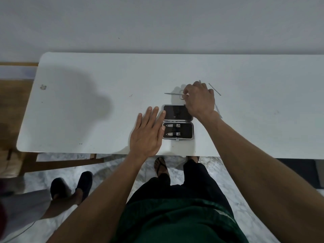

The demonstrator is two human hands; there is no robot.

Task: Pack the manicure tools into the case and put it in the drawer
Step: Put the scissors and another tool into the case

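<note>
The case (178,121) lies open and flat near the front edge of the white table (87,102), its empty lid half farther from the person and its tray half nearer. Two nail clippers (173,130) already sit side by side in the tray, so the packing is under way but not done.

The left hand (149,132) lies flat with its fingers spread, against the case's left side, holding nothing, seemingly just steadying it. The right hand (199,100) reaches past the lid, its fingers curled and pinched on the loop end of the small scissors (175,94), whose blades point left along the tabletop. Whether the scissors are off the surface yet I can't quite tell from here.

A thin metal pick (215,89) lies just beyond that hand, and another slim tool (218,109) shows beside the wrist.

Next, I'd judge, the scissors must be carried back and seated in the case, then the remaining tools. No drawer is in sight.
</note>
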